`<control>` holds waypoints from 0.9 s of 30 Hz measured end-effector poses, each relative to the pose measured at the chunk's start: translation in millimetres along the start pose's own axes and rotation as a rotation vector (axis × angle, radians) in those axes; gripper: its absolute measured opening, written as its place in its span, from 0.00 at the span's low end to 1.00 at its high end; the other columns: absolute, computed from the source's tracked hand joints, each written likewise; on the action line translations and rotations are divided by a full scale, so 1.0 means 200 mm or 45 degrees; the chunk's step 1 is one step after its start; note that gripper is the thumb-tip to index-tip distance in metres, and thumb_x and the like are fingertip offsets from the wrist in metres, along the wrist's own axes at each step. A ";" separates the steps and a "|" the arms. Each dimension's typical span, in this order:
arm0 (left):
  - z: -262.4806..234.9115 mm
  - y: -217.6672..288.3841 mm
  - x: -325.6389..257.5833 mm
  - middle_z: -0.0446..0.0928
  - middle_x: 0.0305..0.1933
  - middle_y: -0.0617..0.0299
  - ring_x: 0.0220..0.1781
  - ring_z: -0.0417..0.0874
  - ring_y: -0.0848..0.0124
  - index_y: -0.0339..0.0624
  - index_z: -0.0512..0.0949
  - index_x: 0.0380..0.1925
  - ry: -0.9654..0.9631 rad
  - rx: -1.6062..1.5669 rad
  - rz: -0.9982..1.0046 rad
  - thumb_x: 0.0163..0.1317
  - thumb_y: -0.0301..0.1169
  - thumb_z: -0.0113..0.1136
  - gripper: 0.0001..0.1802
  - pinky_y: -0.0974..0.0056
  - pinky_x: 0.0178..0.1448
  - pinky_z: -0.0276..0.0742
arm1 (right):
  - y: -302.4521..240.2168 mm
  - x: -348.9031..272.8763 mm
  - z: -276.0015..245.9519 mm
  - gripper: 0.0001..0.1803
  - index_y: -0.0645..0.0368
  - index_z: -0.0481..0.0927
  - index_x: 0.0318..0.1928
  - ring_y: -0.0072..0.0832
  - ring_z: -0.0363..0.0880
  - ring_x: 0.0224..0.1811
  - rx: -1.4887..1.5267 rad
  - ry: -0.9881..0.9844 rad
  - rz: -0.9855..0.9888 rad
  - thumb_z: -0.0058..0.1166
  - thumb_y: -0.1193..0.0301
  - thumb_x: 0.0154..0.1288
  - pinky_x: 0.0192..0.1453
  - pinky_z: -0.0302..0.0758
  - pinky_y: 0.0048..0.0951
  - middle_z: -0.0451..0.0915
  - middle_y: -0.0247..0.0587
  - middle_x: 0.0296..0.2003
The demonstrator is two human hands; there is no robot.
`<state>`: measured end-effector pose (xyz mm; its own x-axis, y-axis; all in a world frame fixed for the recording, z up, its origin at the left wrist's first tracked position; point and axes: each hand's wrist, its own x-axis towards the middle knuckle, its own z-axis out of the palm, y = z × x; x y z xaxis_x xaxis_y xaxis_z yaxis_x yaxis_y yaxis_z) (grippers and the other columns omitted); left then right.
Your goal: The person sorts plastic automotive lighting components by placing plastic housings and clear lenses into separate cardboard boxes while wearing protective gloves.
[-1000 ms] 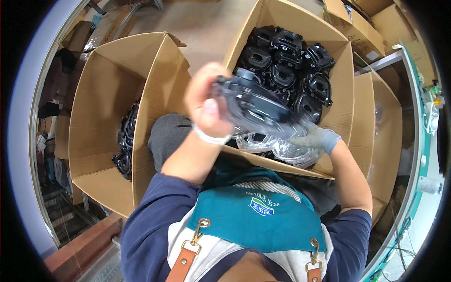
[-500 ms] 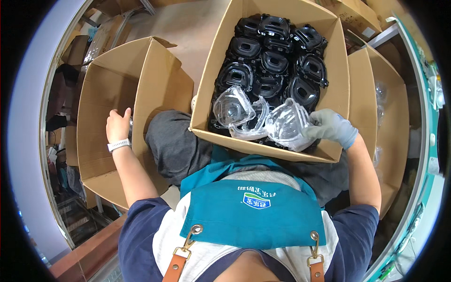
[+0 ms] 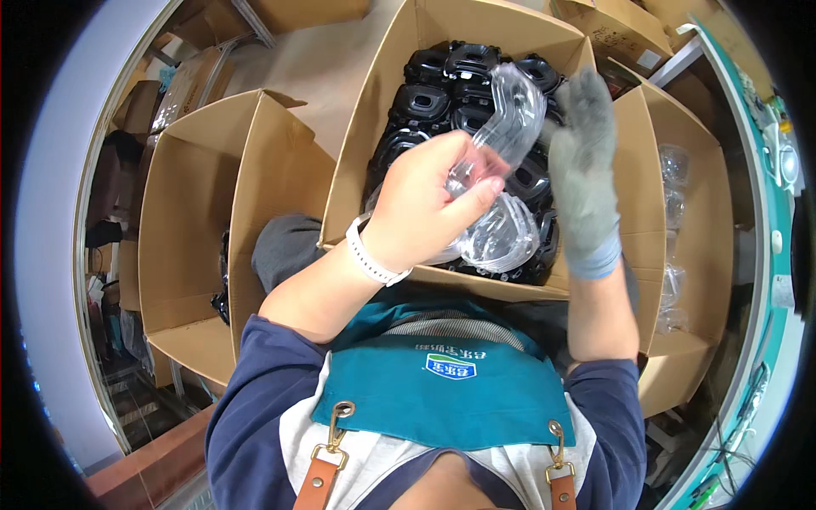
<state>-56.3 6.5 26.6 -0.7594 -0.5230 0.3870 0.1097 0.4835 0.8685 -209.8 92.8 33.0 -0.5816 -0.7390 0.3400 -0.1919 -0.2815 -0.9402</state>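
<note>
Head view, clear plastic piece (image 3: 520, 106): a curved, see-through part, slightly blurred, held up over the middle of the central carton (image 3: 501, 24).
Left hand (image 3: 425, 200): bare, with a white wristband (image 3: 370, 255), above the near half of the central carton; its fingers are closed around the lower end of the clear plastic piece.
Right hand (image 3: 584, 161): gloved in grey and blurred, over the right side of the central carton, its fingers open and extended just beside the clear plastic piece; whether they touch it, I cannot tell.
Other clear parts (image 3: 503, 238): inside the central carton at its near side, partly hidden by the left hand.
Black parts (image 3: 422, 102): in rows inside the central carton, each with an oval recess.
Left carton (image 3: 187, 212): left of the central carton, with dark parts (image 3: 223, 289) partly visible inside.
Right carton (image 3: 705, 280): right of the central carton, with transparent pieces (image 3: 674, 204) inside.
Teal apron (image 3: 382, 404): on the person, at the near side of the central carton.
</note>
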 end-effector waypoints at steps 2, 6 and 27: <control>0.09 -0.01 0.09 0.78 0.32 0.55 0.35 0.82 0.56 0.37 0.76 0.37 0.005 0.167 0.297 0.52 0.29 0.65 0.13 0.59 0.40 0.78 | 0.11 -0.12 -0.02 0.48 0.60 0.39 0.73 0.30 0.62 0.66 0.290 -0.157 0.022 0.56 0.78 0.61 0.67 0.64 0.31 0.56 0.44 0.68; 0.19 0.02 0.25 0.75 0.53 0.54 0.53 0.78 0.64 0.37 0.68 0.54 -0.492 0.004 0.383 0.55 0.34 0.64 0.27 0.63 0.55 0.73 | 0.11 -0.16 -0.21 0.35 0.57 0.54 0.71 0.31 0.64 0.66 0.733 0.133 0.207 0.50 0.57 0.71 0.69 0.63 0.36 0.64 0.41 0.65; 0.71 -0.60 0.43 0.64 0.58 0.45 0.58 0.68 0.52 0.35 0.80 0.38 -0.026 0.236 -0.595 0.55 0.40 0.66 0.18 0.60 0.64 0.66 | 0.20 -0.04 -0.60 0.41 0.60 0.47 0.72 0.26 0.71 0.58 0.387 0.427 0.034 0.57 0.74 0.66 0.58 0.73 0.26 0.67 0.46 0.62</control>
<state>-226.9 2.8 -88.6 -0.7128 -0.7003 -0.0381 -0.3598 0.3185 0.8770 -308.6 161.2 -10.3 -0.8169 -0.5232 0.2428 0.0383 -0.4693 -0.8822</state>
